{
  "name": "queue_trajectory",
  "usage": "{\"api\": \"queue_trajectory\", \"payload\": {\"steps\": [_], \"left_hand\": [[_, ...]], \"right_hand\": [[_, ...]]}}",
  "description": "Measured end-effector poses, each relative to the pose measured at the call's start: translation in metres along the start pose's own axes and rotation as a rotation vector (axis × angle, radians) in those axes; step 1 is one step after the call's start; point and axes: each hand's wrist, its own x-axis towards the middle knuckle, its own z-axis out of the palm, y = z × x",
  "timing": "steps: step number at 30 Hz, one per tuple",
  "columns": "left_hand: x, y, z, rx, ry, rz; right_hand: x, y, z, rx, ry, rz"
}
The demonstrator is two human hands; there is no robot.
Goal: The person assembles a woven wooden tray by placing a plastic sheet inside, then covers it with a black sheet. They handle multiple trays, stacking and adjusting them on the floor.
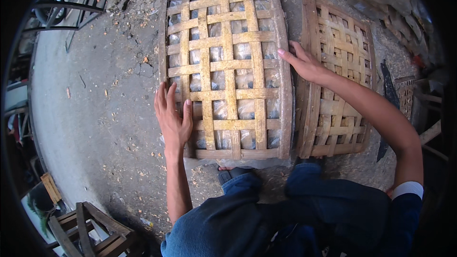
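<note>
A large rectangular woven bamboo tray (231,96) lies in front of me, its wide yellowish strips crossing in an open lattice inside a weathered wooden rim. Clear plastic sheeting (245,77) with pale and dark contents shows through the gaps; I cannot make out what they are. My left hand (173,121) rests on the tray's left edge near the lower corner, fingers apart and thumb on the lattice. At the right rim is my right hand (304,64), fingers loosely stretched and fingertips at the edge. Neither hand is wrapped round the rim.
A second woven bamboo tray (340,81) lies close on the right. Split wood pieces (385,4) are piled at the far right. A slatted wooden stool (93,233) stands at the lower left, metal frames (66,4) at the far left. Small chips litter the concrete floor (114,114).
</note>
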Motion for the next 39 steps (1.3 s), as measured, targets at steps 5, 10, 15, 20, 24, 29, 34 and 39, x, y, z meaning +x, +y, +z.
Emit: {"api": "queue_trajectory", "payload": {"steps": [5,10,15,20,24,29,34,39], "left_hand": [[-0.006,0.006,0.019,0.332,0.001,0.061],[-0.007,0.007,0.018,0.351,-0.021,0.051],[-0.004,0.012,0.02,0.353,-0.027,0.04],[-0.007,0.008,0.021,0.354,-0.033,0.026],[-0.008,0.007,0.019,0.369,-0.029,0.015],[-0.004,0.011,0.024,0.355,-0.03,0.021],[-0.004,0.01,0.023,0.375,-0.039,0.013],[-0.004,0.01,0.027,0.367,-0.037,0.026]], "right_hand": [[0.048,-0.002,-0.065,-0.232,0.333,-0.418],[0.111,-0.02,-0.097,-0.233,0.543,-0.58],[0.16,-0.021,-0.083,-0.342,0.567,-0.569],[0.179,-0.072,-0.025,-0.121,1.252,-0.366],[0.125,-0.072,-0.065,-0.028,0.794,-0.477],[0.156,-0.038,-0.091,-0.232,0.533,-0.472],[0.152,-0.062,-0.088,-0.154,0.647,-0.309],[0.141,-0.048,-0.095,-0.403,0.635,-0.705]]}}
